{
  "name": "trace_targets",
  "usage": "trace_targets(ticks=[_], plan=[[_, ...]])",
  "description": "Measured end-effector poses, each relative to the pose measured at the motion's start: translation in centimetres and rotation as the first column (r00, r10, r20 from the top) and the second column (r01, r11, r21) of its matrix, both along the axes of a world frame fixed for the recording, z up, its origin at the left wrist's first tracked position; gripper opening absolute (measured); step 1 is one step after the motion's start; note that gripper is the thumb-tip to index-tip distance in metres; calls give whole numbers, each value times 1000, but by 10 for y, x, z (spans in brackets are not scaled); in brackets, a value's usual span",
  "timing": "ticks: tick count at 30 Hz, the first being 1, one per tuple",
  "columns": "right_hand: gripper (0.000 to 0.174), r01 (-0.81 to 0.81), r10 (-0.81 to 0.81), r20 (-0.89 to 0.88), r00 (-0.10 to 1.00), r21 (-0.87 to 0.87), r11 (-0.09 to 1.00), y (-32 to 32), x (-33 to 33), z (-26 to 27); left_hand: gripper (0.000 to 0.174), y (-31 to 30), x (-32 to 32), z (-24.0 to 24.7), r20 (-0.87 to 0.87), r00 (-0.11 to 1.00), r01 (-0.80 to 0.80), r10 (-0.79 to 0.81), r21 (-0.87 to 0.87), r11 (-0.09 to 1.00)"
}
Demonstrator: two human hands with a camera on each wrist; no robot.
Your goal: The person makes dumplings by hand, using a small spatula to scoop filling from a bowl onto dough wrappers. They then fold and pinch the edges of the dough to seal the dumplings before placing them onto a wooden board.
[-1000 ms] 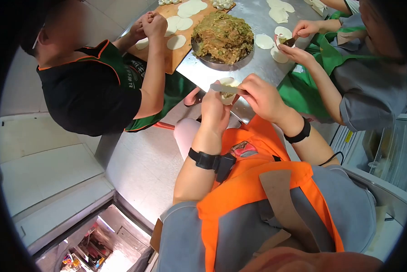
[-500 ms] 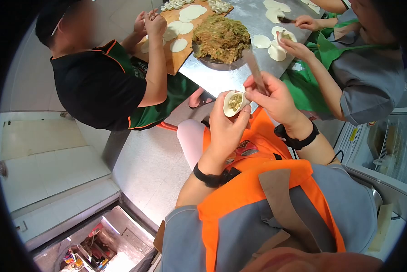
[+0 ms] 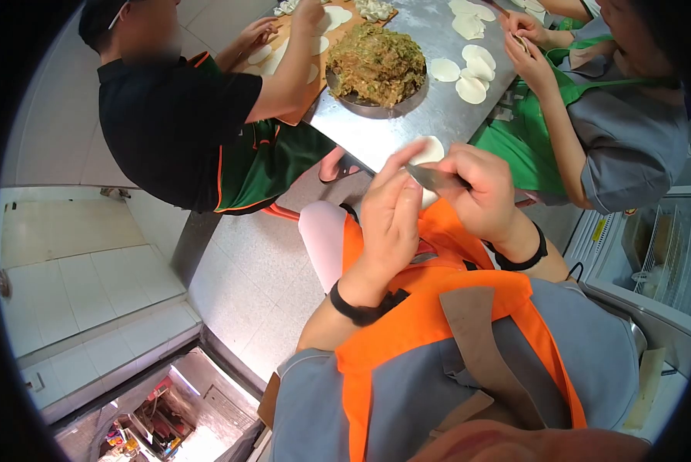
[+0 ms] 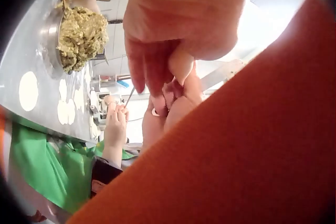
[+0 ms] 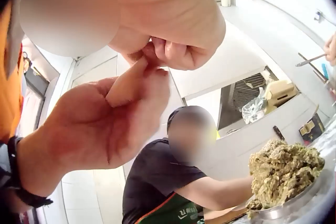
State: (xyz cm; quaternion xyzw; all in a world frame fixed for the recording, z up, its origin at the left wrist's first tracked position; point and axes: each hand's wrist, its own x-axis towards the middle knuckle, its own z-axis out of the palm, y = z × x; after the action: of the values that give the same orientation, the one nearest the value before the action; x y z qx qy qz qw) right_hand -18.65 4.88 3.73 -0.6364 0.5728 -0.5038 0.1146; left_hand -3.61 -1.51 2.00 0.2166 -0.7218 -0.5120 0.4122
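Head view: the right hand (image 3: 479, 189) is gripping a spatula (image 3: 435, 179) just beside a wrapper (image 3: 433, 149) the left hand (image 3: 390, 219) is holding in curled fingers, likely soft, light and tearable, best pinched at its rim.

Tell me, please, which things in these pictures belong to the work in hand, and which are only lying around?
Part of the work:
flat blade, in the right hand
dough round, at the left hand
filling, heaped in the metal pan
spare rounds, on the table

Apparently just lying around:
wire rack, far right
yellowish container and plastic bag, background
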Motion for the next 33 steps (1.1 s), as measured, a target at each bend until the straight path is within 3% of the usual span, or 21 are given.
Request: trace_targets(ticks=[2,4,7,10,13,15,17,19,20,22,23,26,27,30,31,33], plan=[[16,-63,63,1,998,-23,998,-2,-4,5,33,1,2,1,-36,991,131,-126,218,967],[17,-97,98,81,992,-9,995,-2,-4,15,34,4,8,21,-127,959,282,-252,484,829],[17,-191,191,232,954,-23,981,-8,5,22,35,5,14,42,-217,906,422,-364,531,735],[16,-336,353,157,922,-123,934,-14,6,10,32,0,17,39,-210,886,462,-414,306,833],[13,-304,309,29,950,-125,945,-12,8,9,32,3,16,15,-40,971,234,-238,-78,969],[13,-271,278,16,960,-175,947,-16,11,3,30,-3,2,11,-92,992,44,-92,-433,900],[15,-246,252,8,968,-195,950,-18,10,-1,31,-7,-3,14,-168,982,9,-90,-433,901],[20,-233,238,2,971,-189,954,-20,8,-3,34,-7,0,17,-212,962,162,-171,-58,985],[23,-235,248,124,961,-112,965,-18,6,-3,36,-6,3,19,-245,948,240,-202,136,961],[27,-256,237,370,898,2,967,-17,0,4,40,-7,3,29,-325,914,380,-242,484,788],[28,-265,216,492,843,31,964,-17,-2,9,44,-7,-1,40,-254,953,273,-166,476,836],[16,-316,234,495,837,88,945,-17,5,17,52,-20,-1,33,-20,987,151,-159,450,880],[10,-306,250,337,908,122,944,-20,-3,19,49,-28,-2,34,-4,978,195,-208,366,910],[10,-230,194,347,918,64,971,-28,-7,11,39,-33,-6,21,1,976,207,-216,284,936],[10,-121,97,223,970,93,988,-29,-12,5,29,-34,-6,24,-15,978,201,-206,300,933],[10,-88,43,305,951,136,987,-32,-18,2,25,-35,-6,13,15,993,104,-114,308,946]])
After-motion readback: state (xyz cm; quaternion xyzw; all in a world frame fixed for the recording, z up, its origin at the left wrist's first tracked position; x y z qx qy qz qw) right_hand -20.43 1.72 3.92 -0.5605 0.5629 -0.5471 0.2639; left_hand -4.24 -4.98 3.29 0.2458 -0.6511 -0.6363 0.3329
